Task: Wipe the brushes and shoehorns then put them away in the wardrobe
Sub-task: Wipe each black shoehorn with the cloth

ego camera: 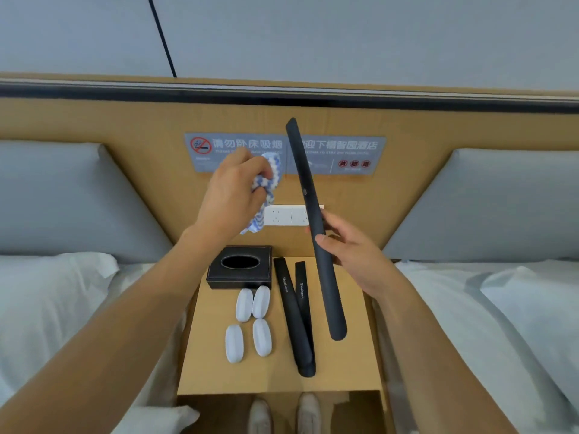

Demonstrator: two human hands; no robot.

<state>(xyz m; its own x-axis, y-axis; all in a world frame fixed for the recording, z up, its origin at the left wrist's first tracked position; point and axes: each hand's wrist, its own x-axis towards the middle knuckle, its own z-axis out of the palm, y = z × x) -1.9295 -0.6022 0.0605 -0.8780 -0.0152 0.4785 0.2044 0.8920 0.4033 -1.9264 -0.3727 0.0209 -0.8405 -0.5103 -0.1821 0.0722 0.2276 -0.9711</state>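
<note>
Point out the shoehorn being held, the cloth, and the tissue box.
held shoehorn (308, 195): head view, on its dark shaft above the right hand.
cloth (272, 166): head view, on the blue-and-white fold beside the left hand's fingers.
tissue box (241, 278): head view, on its front wall.

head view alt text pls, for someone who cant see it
The right hand holds a black shoehorn up above a nightstand while the left hand grips a blue-and-white cloth. Two more shoehorns and four white brushes lie below.
</note>
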